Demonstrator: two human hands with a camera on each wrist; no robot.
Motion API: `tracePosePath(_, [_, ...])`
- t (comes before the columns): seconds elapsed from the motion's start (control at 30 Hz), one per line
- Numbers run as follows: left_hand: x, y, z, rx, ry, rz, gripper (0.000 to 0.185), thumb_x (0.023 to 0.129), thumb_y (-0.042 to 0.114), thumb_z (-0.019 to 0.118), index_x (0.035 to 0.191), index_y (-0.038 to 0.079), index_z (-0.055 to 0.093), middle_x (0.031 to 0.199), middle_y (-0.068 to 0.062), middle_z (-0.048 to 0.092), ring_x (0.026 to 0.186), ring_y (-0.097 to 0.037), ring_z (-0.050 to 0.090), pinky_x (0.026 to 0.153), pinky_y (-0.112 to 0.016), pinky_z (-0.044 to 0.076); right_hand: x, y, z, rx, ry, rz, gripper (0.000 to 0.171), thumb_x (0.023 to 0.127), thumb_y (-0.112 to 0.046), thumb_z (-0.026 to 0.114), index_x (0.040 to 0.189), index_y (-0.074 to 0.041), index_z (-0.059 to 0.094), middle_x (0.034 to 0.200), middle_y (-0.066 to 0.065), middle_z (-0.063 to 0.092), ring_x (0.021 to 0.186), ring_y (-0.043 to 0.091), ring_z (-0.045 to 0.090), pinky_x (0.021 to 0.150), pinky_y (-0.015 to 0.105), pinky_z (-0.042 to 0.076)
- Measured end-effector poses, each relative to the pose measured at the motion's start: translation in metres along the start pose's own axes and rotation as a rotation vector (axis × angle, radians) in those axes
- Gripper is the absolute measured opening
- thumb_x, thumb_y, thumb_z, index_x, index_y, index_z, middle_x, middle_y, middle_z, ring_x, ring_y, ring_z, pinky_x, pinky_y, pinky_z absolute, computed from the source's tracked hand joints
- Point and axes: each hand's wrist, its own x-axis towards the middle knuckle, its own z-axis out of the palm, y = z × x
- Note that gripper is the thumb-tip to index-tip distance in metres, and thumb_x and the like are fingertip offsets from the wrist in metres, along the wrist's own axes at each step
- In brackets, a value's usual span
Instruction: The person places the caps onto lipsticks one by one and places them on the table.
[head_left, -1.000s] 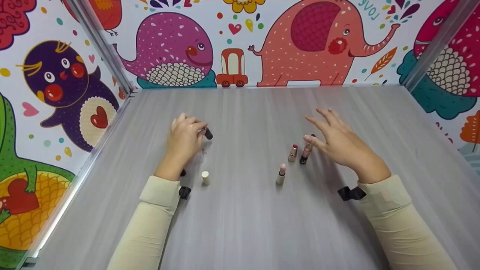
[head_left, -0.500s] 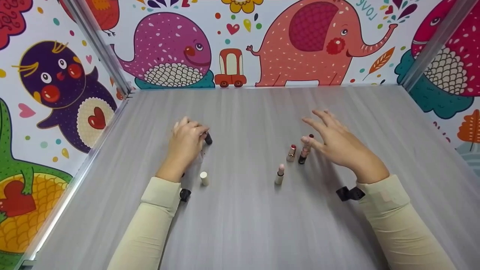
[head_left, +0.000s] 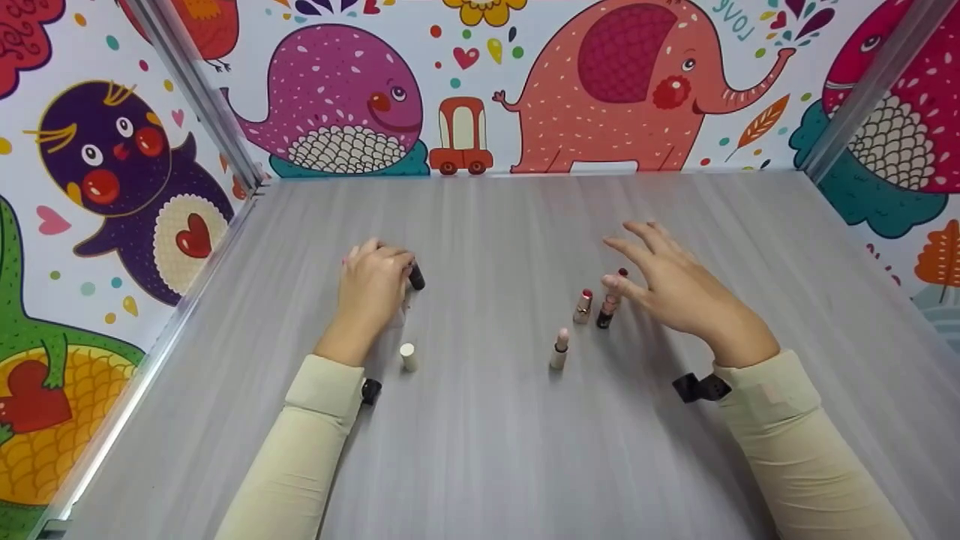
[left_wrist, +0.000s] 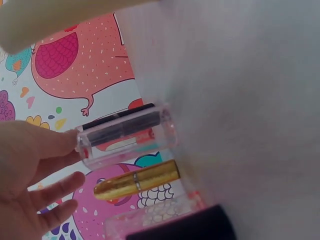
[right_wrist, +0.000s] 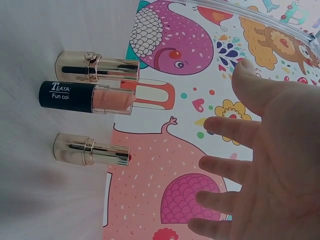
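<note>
My left hand (head_left: 371, 289) curls its fingers (left_wrist: 55, 145) onto the top end of a clear cap with a black core (left_wrist: 125, 131), seen as a dark cap (head_left: 416, 277) at the fingertips. Beside it stand a gold cap (left_wrist: 137, 180) and another clear-and-black cap (left_wrist: 180, 225). My right hand (head_left: 664, 277) hovers with fingers (right_wrist: 225, 130) spread, holding nothing, just right of three upright lipsticks: a gold one (right_wrist: 97, 67), a black-based pink one (right_wrist: 87, 97) and another gold one (right_wrist: 92, 150). In the head view they cluster by the thumb: a red-tipped lipstick (head_left: 583, 306) and the pink lipstick (head_left: 606, 311).
A pale pink lipstick (head_left: 560, 349) stands alone nearer me, and a white cap (head_left: 409, 356) stands by my left wrist. The grey table (head_left: 487, 450) is walled by cartoon panels (head_left: 465, 82) at the back and both sides.
My left hand has drawn slightly toward me, and the dark cap came with it. The right hand barely shifted over the lipsticks.
</note>
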Motion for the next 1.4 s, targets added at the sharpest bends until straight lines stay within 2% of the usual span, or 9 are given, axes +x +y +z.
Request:
tracePosePath(0.1, [0.001, 0.001, -0.001, 0.023, -0.018, 0.009, 0.014, 0.095, 0.004, 0.078, 0.108, 0.001, 0.082, 0.112, -0.01, 0.08, 0.105, -0.036, 0.068, 0.084, -0.049, 0.053, -0.001, 0.0, 0.0, 0.0, 0.01, -0.005, 0.066, 0.107, -0.046, 0.062, 0.163, -0.017, 0.044, 0.173, 0.019, 0.025, 0.161, 0.049, 0.011, 0.12, 0.078, 0.016])
tracePosePath(0.3, [0.0, 0.002, -0.003, 0.009, -0.058, -0.001, 0.019, 0.097, 0.006, 0.076, 0.116, 0.001, 0.081, 0.119, -0.011, 0.079, 0.11, -0.036, 0.067, 0.088, -0.049, 0.053, -0.001, 0.002, 0.0, -0.001, 0.01, 0.004, 0.067, 0.107, -0.049, 0.062, 0.164, -0.019, 0.043, 0.173, 0.018, 0.024, 0.162, 0.048, 0.01, 0.119, 0.079, 0.016])
tracePosePath(0.63, [0.001, 0.002, -0.007, 0.0, -0.066, 0.001, 0.019, 0.098, 0.007, 0.076, 0.115, 0.001, 0.081, 0.12, -0.012, 0.078, 0.109, -0.036, 0.067, 0.088, -0.05, 0.053, 0.0, 0.003, -0.001, -0.004, 0.012, 0.001, 0.068, 0.106, -0.048, 0.062, 0.163, -0.016, 0.044, 0.173, 0.019, 0.025, 0.162, 0.047, 0.011, 0.119, 0.08, 0.017])
tracePosePath(0.8, [0.004, 0.002, -0.016, -0.021, -0.052, -0.003, 0.018, 0.096, 0.006, 0.077, 0.113, -0.002, 0.08, 0.117, -0.015, 0.078, 0.109, -0.037, 0.066, 0.087, -0.05, 0.053, 0.0, 0.003, 0.0, -0.01, 0.007, -0.004, 0.067, 0.107, -0.048, 0.061, 0.163, -0.017, 0.044, 0.172, 0.019, 0.026, 0.161, 0.048, 0.011, 0.119, 0.079, 0.017])
tracePosePath(0.93, [0.006, 0.003, -0.029, -0.038, -0.062, -0.013, 0.015, 0.095, 0.007, 0.078, 0.108, -0.001, 0.082, 0.108, -0.015, 0.078, 0.104, -0.036, 0.067, 0.084, -0.049, 0.051, 0.0, 0.003, 0.0, -0.013, 0.013, -0.007, 0.065, 0.107, -0.047, 0.061, 0.163, -0.017, 0.044, 0.172, 0.019, 0.027, 0.161, 0.049, 0.013, 0.119, 0.078, 0.018])
tracePosePath(1.07, [0.007, 0.005, -0.046, -0.043, -0.145, -0.017, 0.011, 0.095, 0.009, 0.08, 0.103, 0.002, 0.084, 0.1, -0.012, 0.079, 0.097, -0.035, 0.07, 0.082, -0.049, 0.051, -0.001, 0.003, 0.001, -0.021, 0.021, -0.01, 0.064, 0.108, -0.044, 0.062, 0.162, -0.016, 0.045, 0.171, 0.019, 0.028, 0.16, 0.049, 0.015, 0.12, 0.077, 0.019])
tracePosePath(1.2, [0.006, 0.002, -0.06, -0.045, -0.298, -0.001, 0.013, 0.093, 0.006, 0.079, 0.105, 0.004, 0.084, 0.105, -0.011, 0.08, 0.102, -0.035, 0.073, 0.09, -0.053, 0.055, 0.0, 0.004, 0.002, -0.019, 0.018, -0.005, 0.064, 0.107, -0.044, 0.063, 0.162, -0.016, 0.045, 0.171, 0.019, 0.028, 0.16, 0.049, 0.014, 0.121, 0.076, 0.018])
tracePosePath(1.33, [0.005, -0.002, -0.064, -0.071, -0.448, -0.024, 0.02, 0.092, 0.001, 0.077, 0.111, 0.004, 0.083, 0.113, -0.013, 0.079, 0.108, -0.036, 0.073, 0.095, -0.056, 0.056, 0.0, 0.004, 0.001, -0.015, 0.014, -0.004, 0.065, 0.107, -0.045, 0.062, 0.162, -0.016, 0.045, 0.172, 0.019, 0.027, 0.161, 0.049, 0.013, 0.121, 0.077, 0.017])
tracePosePath(1.4, [0.004, -0.003, -0.063, -0.083, -0.503, -0.048, 0.022, 0.092, 0.005, 0.081, 0.114, 0.004, 0.082, 0.114, -0.012, 0.079, 0.108, -0.035, 0.073, 0.096, -0.056, 0.057, 0.0, 0.004, 0.001, -0.015, 0.012, -0.006, 0.065, 0.108, -0.046, 0.062, 0.163, -0.017, 0.045, 0.172, 0.019, 0.027, 0.161, 0.049, 0.012, 0.121, 0.077, 0.017])
